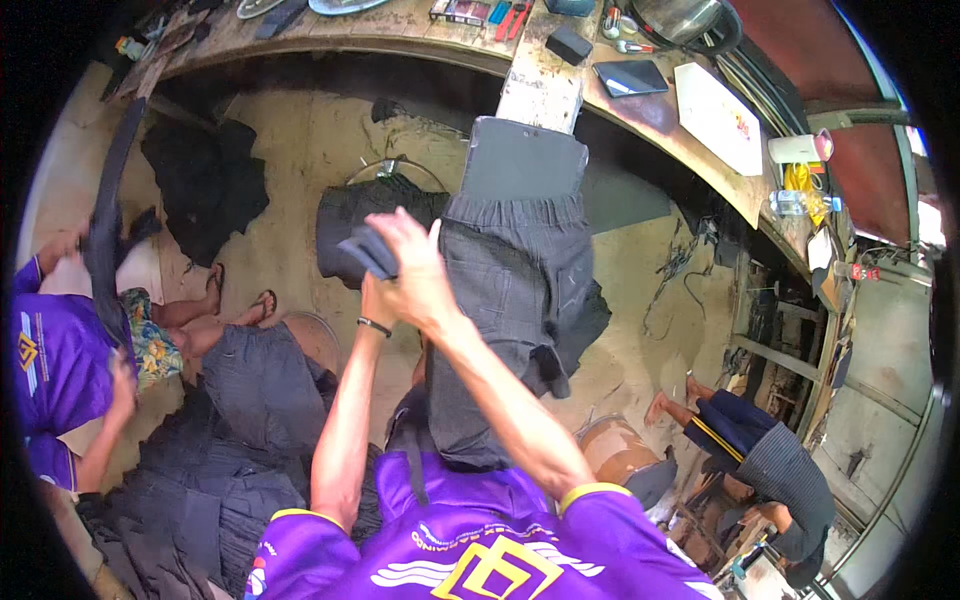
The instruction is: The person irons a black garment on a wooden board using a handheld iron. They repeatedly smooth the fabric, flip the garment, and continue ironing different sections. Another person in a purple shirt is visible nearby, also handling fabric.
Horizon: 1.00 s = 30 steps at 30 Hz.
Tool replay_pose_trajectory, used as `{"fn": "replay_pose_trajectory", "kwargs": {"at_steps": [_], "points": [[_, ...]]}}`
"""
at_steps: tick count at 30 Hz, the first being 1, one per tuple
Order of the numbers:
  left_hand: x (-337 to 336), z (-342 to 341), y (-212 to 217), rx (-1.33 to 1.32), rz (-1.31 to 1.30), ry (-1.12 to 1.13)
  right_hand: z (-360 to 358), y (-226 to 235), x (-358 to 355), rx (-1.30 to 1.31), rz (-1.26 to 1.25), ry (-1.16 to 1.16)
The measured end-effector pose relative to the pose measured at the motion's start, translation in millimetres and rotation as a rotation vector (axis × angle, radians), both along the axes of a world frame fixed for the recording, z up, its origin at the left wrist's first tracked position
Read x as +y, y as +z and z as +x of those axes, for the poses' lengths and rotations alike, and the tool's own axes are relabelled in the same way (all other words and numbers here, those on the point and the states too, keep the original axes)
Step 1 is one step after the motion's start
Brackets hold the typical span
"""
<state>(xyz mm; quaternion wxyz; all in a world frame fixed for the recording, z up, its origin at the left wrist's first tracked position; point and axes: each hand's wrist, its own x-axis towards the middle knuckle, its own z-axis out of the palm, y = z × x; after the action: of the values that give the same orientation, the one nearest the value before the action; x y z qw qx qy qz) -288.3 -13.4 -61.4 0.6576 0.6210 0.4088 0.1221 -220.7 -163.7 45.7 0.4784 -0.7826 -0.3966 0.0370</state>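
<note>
My two hands meet in front of me, left of the middle. My right hand (pixel 415 275) crosses over my left hand (pixel 376 303) and hides most of its fingers. A small folded piece of dark cloth (pixel 367 250) sticks out between them, and both hands are closed on it. Just right of my hands, a pair of black trousers (pixel 490 270) with a gathered elastic waist lies stretched from my lap away from me. Its waistband touches a flat dark panel (pixel 525 160) with rounded corners. More black cloth (pixel 345 232) rests on a round stool behind my hands.
Beyond is a long wooden bench (pixel 430 45) with a dark tablet (pixel 630 78), a white board (pixel 718 118) and a pot (pixel 680 18). At left, a seated person (pixel 70 360) handles black cloth beside a large heap (pixel 190 500). Another person (pixel 780 470) bends at right, near a brown drum (pixel 620 450).
</note>
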Motion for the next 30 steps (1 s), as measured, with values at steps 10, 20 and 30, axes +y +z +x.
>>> {"fn": "replay_pose_trajectory", "kwargs": {"at_steps": [10,20,30], "points": [[-26,213,71,0.271,0.674,-0.201,232,-40,-23,-0.282,0.003,-0.336],[32,323,89,0.316,0.739,-0.418,200,26,-47,0.184,-0.182,0.383],[55,351,74,0.41,0.712,-0.476,176,-1,-71,0.17,-0.244,0.375]]}}
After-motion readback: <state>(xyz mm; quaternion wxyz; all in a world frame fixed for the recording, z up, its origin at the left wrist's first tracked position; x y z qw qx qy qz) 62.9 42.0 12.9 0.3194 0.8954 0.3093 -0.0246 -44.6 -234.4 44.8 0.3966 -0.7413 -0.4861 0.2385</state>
